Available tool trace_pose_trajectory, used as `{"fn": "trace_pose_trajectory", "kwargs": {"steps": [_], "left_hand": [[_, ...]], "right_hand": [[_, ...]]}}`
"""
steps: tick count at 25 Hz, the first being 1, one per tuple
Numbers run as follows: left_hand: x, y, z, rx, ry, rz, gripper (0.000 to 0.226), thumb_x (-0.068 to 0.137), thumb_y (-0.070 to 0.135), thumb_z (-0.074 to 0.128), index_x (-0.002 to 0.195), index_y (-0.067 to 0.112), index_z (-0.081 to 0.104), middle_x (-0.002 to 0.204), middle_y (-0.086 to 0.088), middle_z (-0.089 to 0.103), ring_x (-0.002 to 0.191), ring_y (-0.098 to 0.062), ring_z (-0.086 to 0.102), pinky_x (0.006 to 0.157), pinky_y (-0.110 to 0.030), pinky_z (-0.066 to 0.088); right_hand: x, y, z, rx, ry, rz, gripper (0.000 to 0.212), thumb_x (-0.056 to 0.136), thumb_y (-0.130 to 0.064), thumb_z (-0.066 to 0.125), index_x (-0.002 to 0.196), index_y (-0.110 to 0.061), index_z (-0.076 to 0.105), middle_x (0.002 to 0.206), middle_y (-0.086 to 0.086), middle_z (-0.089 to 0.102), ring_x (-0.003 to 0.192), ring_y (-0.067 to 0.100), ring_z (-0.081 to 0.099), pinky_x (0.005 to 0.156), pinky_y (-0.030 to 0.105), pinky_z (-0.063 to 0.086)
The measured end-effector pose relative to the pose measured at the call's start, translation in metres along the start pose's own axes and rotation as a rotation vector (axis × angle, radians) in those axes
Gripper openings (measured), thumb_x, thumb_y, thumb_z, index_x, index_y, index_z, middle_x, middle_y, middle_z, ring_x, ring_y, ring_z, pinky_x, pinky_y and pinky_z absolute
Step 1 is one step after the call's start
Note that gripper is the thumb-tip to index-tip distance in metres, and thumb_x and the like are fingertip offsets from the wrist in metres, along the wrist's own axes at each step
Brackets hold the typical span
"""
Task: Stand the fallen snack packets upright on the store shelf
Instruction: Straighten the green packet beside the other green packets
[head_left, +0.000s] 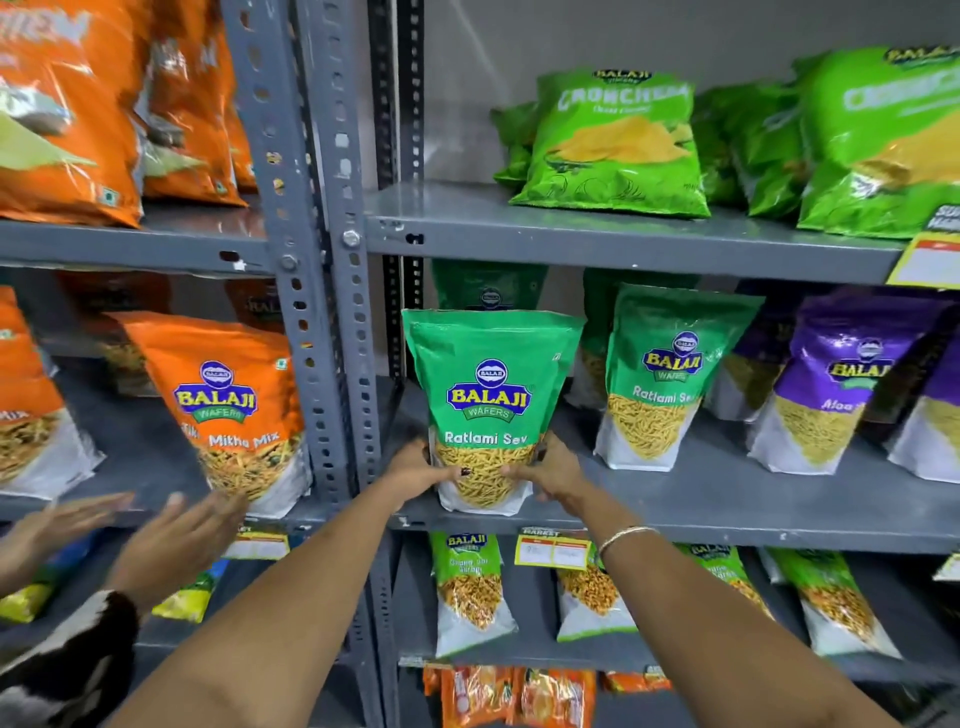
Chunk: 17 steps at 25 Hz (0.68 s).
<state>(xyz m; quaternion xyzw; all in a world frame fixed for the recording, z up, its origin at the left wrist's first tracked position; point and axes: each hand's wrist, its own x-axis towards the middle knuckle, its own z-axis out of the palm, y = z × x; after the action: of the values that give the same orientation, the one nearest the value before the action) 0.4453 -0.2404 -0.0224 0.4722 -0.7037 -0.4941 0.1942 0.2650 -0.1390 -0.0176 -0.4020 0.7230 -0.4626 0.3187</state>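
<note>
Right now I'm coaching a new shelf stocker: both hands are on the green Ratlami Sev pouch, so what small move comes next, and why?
Probably release: the green Ratlami Sev pouch stands upright on the grey metal shelf, left hand and right hand in a grip on its base.

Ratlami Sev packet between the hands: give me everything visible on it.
The Ratlami Sev packet is a glossy plastic stand-up pouch: green upper part with a blue and yellow Balaji Wafers logo and white lettering, a clear window that shows thin yellow sev, and a white base. It stands upright at the front edge of the grey middle shelf, near the upright post. The left hand and right hand press its lower sides. Another green pouch stands right behind it.
</note>
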Motion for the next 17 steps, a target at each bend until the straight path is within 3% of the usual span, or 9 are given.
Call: {"fn": "trace_pose_trajectory", "kwargs": {"steps": [2, 5, 6, 7, 9, 10, 12, 15, 17], "left_hand": [[-0.007, 0.006, -0.001, -0.003, -0.013, 0.007, 0.057, 0.070, 0.017, 0.076, 0.120, 0.007, 0.051, 0.128, -0.014, 0.060, 0.116, -0.028, 0.056, 0.103, -0.042, 0.045], [-0.013, 0.016, -0.002, 0.078, -0.150, -0.125, 0.061, 0.077, 0.020, 0.071, 0.129, 0.009, 0.043, 0.123, -0.002, 0.052, 0.123, -0.028, 0.049, 0.096, -0.040, 0.043], [-0.014, 0.020, -0.001, 0.165, -0.214, -0.231, 0.060, 0.079, 0.023, 0.069, 0.129, 0.007, 0.041, 0.117, -0.005, 0.052, 0.119, -0.027, 0.051, 0.096, -0.040, 0.044], [-0.015, 0.023, 0.000, 0.289, -0.301, -0.350, 0.055, 0.080, 0.027, 0.067, 0.124, 0.004, 0.044, 0.108, -0.008, 0.054, 0.106, -0.024, 0.057, 0.098, -0.038, 0.045], [-0.022, 0.039, 0.011, 0.503, -0.560, -0.524, 0.035, 0.086, 0.037, 0.056, 0.096, 0.004, 0.051, 0.085, -0.007, 0.052, 0.077, -0.017, 0.056, 0.100, -0.034, 0.043], [-0.021, 0.049, 0.022, 0.563, -0.668, -0.543, 0.033, 0.089, 0.039, 0.049, 0.083, 0.007, 0.048, 0.080, -0.006, 0.051, 0.073, -0.016, 0.054, 0.097, -0.033, 0.043], [-0.017, 0.072, 0.056, 0.575, -0.794, -0.480, 0.034, 0.093, 0.038, 0.040, 0.077, 0.008, 0.045, 0.078, -0.006, 0.051, 0.079, -0.021, 0.056, 0.090, -0.036, 0.044], [0.002, 0.101, 0.117, 0.334, -0.622, -0.198, 0.026, 0.092, 0.027, 0.049, 0.101, 0.003, 0.049, 0.079, -0.007, 0.051, 0.082, -0.022, 0.055, 0.084, -0.043, 0.051], [0.025, 0.116, 0.160, 0.148, -0.382, -0.033, 0.039, 0.085, 0.024, 0.061, 0.116, 0.009, 0.043, 0.092, -0.005, 0.049, 0.086, -0.018, 0.053, 0.072, -0.036, 0.052]], "right_hand": [[-0.003, -0.002, -0.001, -0.015, -0.014, 0.014, 0.074, 0.067, -0.010, 0.081, 0.130, -0.007, 0.042, 0.115, 0.005, 0.056, 0.043, -0.008, 0.052, 0.032, 0.002, 0.034], [-0.004, -0.006, -0.005, -0.025, -0.064, 0.024, 0.075, 0.072, -0.010, 0.076, 0.135, -0.007, 0.035, 0.134, 0.012, 0.052, 0.078, 0.007, 0.052, 0.040, 0.004, 0.037], [-0.004, -0.007, -0.009, -0.053, -0.076, 0.035, 0.079, 0.073, -0.014, 0.076, 0.138, -0.007, 0.031, 0.139, 0.014, 0.048, 0.079, 0.007, 0.048, 0.042, 0.007, 0.036], [-0.001, -0.006, -0.015, -0.091, -0.075, 0.046, 0.084, 0.074, -0.019, 0.076, 0.140, -0.006, 0.026, 0.143, 0.015, 0.043, 0.072, 0.003, 0.042, 0.041, 0.008, 0.034], [0.004, 0.003, -0.036, -0.168, -0.037, 0.100, 0.090, 0.075, -0.025, 0.075, 0.143, -0.002, 0.020, 0.145, 0.018, 0.039, 0.064, 0.001, 0.036, 0.039, 0.007, 0.035], [0.007, 0.011, -0.052, -0.219, 0.007, 0.123, 0.083, 0.076, -0.026, 0.074, 0.139, -0.001, 0.026, 0.138, 0.018, 0.045, 0.068, 0.008, 0.045, 0.043, 0.007, 0.037], [0.012, 0.032, -0.093, -0.325, 0.094, 0.169, 0.060, 0.077, -0.028, 0.072, 0.122, -0.001, 0.044, 0.112, 0.016, 0.053, 0.087, 0.022, 0.053, 0.051, 0.018, 0.035], [0.021, 0.060, -0.154, -0.242, 0.208, 0.219, 0.060, 0.076, -0.026, 0.073, 0.122, 0.001, 0.044, 0.112, 0.017, 0.057, 0.094, 0.022, 0.051, 0.053, 0.023, 0.034], [0.035, 0.074, -0.194, -0.143, 0.297, 0.187, 0.068, 0.074, -0.020, 0.075, 0.126, 0.003, 0.039, 0.122, 0.017, 0.052, 0.111, 0.029, 0.051, 0.074, 0.033, 0.044]]}}
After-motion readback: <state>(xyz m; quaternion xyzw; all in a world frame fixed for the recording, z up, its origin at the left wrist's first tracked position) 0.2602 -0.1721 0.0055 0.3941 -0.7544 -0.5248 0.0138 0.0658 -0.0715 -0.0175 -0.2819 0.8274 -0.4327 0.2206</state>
